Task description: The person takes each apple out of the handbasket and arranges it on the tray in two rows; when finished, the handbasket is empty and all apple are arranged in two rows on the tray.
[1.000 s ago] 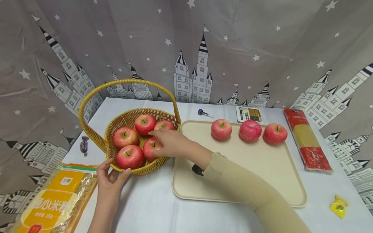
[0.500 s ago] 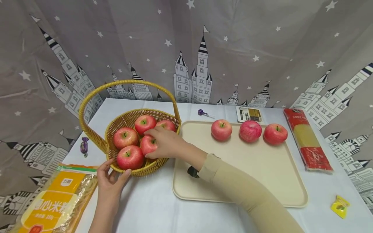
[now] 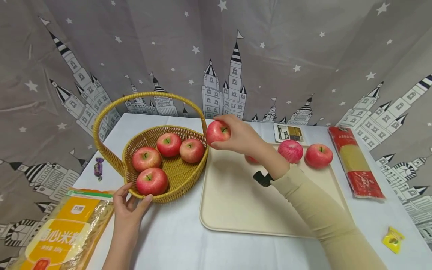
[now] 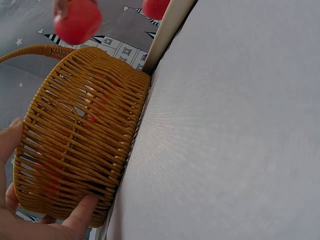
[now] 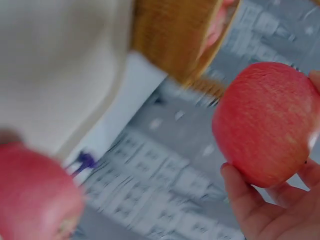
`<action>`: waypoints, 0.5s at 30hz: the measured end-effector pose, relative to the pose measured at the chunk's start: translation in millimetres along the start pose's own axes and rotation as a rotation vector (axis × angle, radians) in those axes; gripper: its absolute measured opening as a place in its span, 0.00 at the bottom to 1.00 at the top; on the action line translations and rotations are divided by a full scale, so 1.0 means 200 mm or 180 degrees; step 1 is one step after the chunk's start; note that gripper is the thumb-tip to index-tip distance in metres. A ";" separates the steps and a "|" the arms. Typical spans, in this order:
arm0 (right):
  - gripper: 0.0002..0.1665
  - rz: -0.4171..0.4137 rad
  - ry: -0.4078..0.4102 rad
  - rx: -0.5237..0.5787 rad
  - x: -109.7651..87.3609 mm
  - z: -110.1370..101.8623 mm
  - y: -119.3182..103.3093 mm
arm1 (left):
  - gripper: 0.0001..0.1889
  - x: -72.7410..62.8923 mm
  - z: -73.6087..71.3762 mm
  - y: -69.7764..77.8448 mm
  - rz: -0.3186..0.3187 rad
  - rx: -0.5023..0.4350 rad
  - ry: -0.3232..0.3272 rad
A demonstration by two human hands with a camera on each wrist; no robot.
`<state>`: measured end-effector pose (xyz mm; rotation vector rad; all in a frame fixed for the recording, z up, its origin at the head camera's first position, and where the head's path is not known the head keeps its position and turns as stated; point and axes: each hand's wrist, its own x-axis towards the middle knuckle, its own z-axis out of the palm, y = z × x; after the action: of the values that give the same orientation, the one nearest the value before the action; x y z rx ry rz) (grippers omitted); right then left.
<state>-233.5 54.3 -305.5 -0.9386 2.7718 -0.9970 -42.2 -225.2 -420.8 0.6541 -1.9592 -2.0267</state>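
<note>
My right hand (image 3: pixel 237 135) holds a red apple (image 3: pixel 218 133) in the air between the basket and the tray, fingers and thumb round its sides. The right wrist view has this apple (image 5: pixel 267 125) close up in the fingertips. With thumb and fingers spread round its near left end, my left hand (image 3: pixel 129 210) holds the yellow wicker basket (image 3: pixel 182 187). Several apples sit inside the basket, among them a front one (image 3: pixel 152 181) and a right one (image 3: pixel 191 150). On the beige tray (image 3: pixel 236 202) lie more apples, a striped one (image 3: pixel 290 151) and a red one (image 3: pixel 318 155); another is mostly behind my right forearm.
A yellow noodle bag (image 3: pixel 60 232) lies at the left, near a purple candy (image 3: pixel 98 167). Red-packaged noodles (image 3: pixel 356 161) flank the tray's right side. A flat packet (image 3: pixel 289 132) lies behind the tray, a yellow candy (image 3: pixel 393 239) at front right. The basket's tall handle (image 3: pixel 148 93) arches up.
My right hand has lifted an apple out of the basket and carried it up and right, over the tray's back left corner. My left hand stays on the basket.
</note>
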 end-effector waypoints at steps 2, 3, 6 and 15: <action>0.46 0.0117 -0.0067 -0.0019 0.01 0.01 0.07 | 0.36 0.00 -0.01 0.00 -0.0012 0.0011 0.0021; 0.46 0.0153 -0.0131 -0.0069 0.02 0.02 0.11 | 0.37 0.00 -0.01 0.00 -0.0008 -0.0002 0.0026; 0.46 0.0263 -0.0375 -0.0200 0.04 0.10 0.20 | 0.37 0.00 -0.01 0.00 0.0003 -0.0011 0.0019; 0.46 0.0342 -0.0567 -0.0486 0.06 0.25 0.27 | 0.38 0.00 0.00 0.00 -0.0068 0.0080 0.0007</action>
<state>-259.7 52.3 -376.0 -0.8386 2.7438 -0.6602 -42.4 -225.8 -420.9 0.6853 -1.9877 -2.0159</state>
